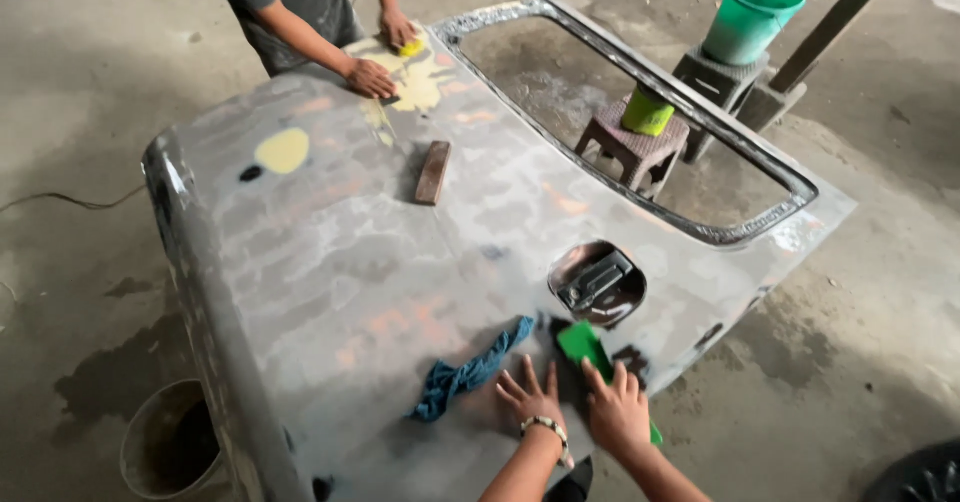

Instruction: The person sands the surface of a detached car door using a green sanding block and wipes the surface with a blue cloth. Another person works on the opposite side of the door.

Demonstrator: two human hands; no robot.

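A blue rag (pixel 468 372) lies crumpled on the sanded grey car door panel (pixel 330 262), just left of the left hand (pixel 532 399), whose grip is open, fingers spread flat on the metal and holding nothing. Beside it, the right hand (pixel 618 412) presses down on a green sanding block (pixel 592 352); its long axis runs up-left toward the recessed door handle (pixel 597 282), away from the wrist. Farther off, a co-worker's hands (pixel 372 78) work on yellow filler (pixel 420 80).
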